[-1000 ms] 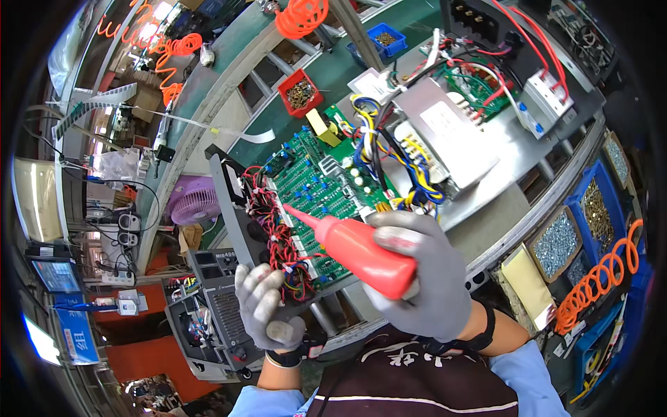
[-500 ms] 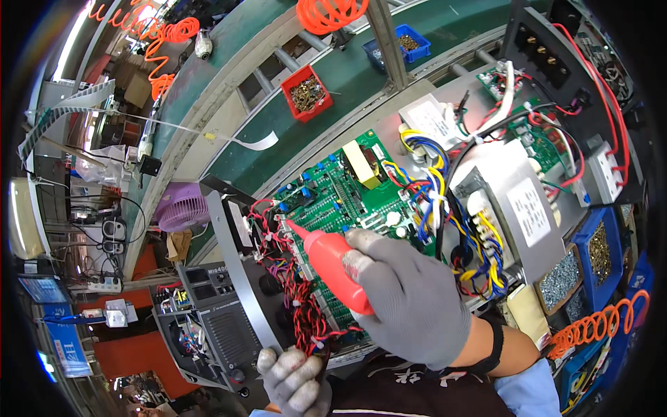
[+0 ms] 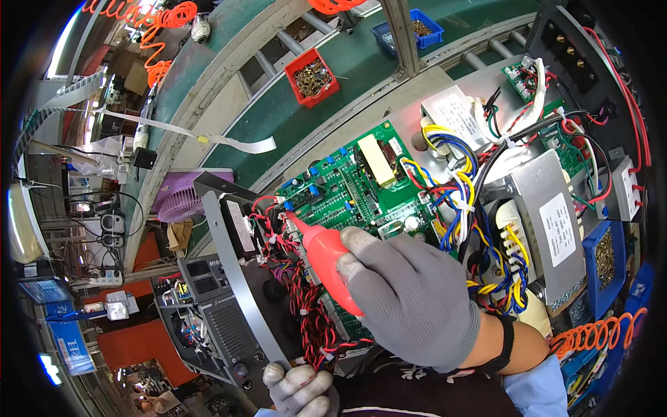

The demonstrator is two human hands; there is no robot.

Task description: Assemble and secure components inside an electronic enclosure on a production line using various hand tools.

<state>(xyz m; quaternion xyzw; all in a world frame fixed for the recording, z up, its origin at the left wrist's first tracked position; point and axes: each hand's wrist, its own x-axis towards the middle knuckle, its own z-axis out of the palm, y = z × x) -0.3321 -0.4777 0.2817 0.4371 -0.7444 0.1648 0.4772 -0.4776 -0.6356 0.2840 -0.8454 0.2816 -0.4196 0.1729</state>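
Observation:
My right hand, in a grey glove, is closed around a red squeeze bottle with a pointed nozzle. The nozzle tip is over the row of white connectors along the left edge of a green circuit board; whether it touches them I cannot tell. Red and black twisted wires run from these connectors. My left hand, also gloved, has its fingers curled at the near end of the grey front panel. What lies within those fingers is hidden.
A metal transformer cover and yellow, blue and white wire bundles fill the chassis's right side. Beyond lie a red screw bin and a blue bin. Another open machine stands left; a coiled orange hose is at right.
The view has shifted, so the chassis appears farther right. The bottle's nozzle sits slightly farther down the connector row. Both hands keep much the same pose.

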